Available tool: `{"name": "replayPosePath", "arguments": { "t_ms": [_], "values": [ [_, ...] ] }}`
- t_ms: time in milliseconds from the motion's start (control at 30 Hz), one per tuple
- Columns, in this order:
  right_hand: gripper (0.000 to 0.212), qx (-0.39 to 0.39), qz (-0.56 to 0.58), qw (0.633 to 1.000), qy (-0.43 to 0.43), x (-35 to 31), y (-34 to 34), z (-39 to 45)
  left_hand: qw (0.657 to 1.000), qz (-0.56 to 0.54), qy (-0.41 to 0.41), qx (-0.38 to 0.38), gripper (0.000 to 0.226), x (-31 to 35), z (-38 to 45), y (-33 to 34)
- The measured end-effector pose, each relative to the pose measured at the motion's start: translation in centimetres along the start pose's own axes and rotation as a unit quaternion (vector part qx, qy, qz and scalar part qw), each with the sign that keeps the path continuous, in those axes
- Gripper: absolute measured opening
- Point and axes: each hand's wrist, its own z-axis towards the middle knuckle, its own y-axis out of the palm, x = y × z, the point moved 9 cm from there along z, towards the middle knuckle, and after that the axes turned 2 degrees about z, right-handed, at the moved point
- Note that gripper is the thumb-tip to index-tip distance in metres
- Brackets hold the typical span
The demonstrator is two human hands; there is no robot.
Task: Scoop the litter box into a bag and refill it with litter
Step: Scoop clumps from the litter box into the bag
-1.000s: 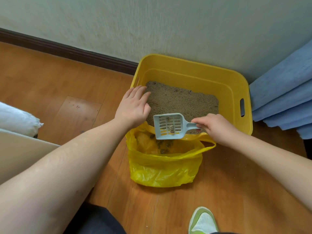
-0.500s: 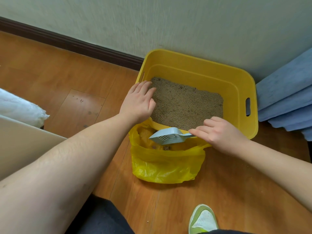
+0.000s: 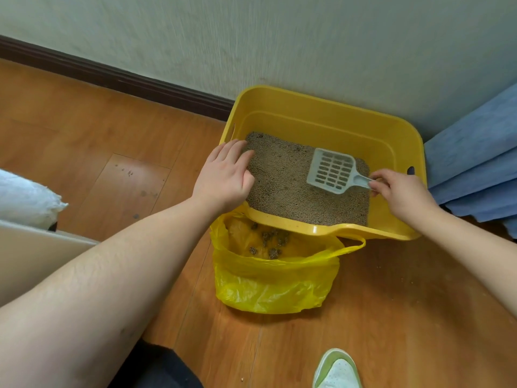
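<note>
the right hand (image 3: 402,196) pinches the scoop (image 3: 333,172) handle, blade over the litter (image 3: 282,186). the left hand (image 3: 223,177) rests flat-fingered on the litter box (image 3: 321,113) rim, gripping nothing.

One yellow litter box (image 3: 321,113), one pale slotted scoop (image 3: 333,171), one yellow plastic bag (image 3: 268,284), two bare hands, one green-and-white shoe (image 3: 337,369), on a wooden floor (image 3: 84,141).
</note>
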Motion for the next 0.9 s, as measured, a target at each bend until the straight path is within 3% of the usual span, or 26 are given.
{"name": "replayPosePath", "arguments": {
  "t_ms": [167, 267, 467, 733, 900],
  "values": [
    [0.023, -0.085, 0.121, 0.984, 0.104, 0.3, 3.5, 2.2, 1.0, 0.004, 0.003, -0.004, 0.067, 0.0, 0.1, 0.1],
    [0.021, -0.115, 0.103, 0.982, 0.111, -1.7, 5.2, 3.8, 1.0, 0.006, 0.002, -0.007, 0.067, -0.1, 0.1, 0.2],
    [0.023, -0.117, 0.031, 0.987, 0.101, -5.3, 6.8, 7.6, 1.0, 0.005, 0.008, -0.002, 0.064, 0.1, 0.1, 0.1],
    [0.025, -0.141, 0.146, 0.964, 0.174, -4.8, 10.2, 7.7, 1.0, 0.0, 0.001, 0.002, 0.063, 0.1, 0.2, 0.1],
    [0.029, -0.137, 0.14, 0.973, 0.125, -6.9, 11.6, 8.0, 1.0, 0.008, -0.001, -0.005, 0.062, 0.0, 0.2, 0.2]
  ]
}}
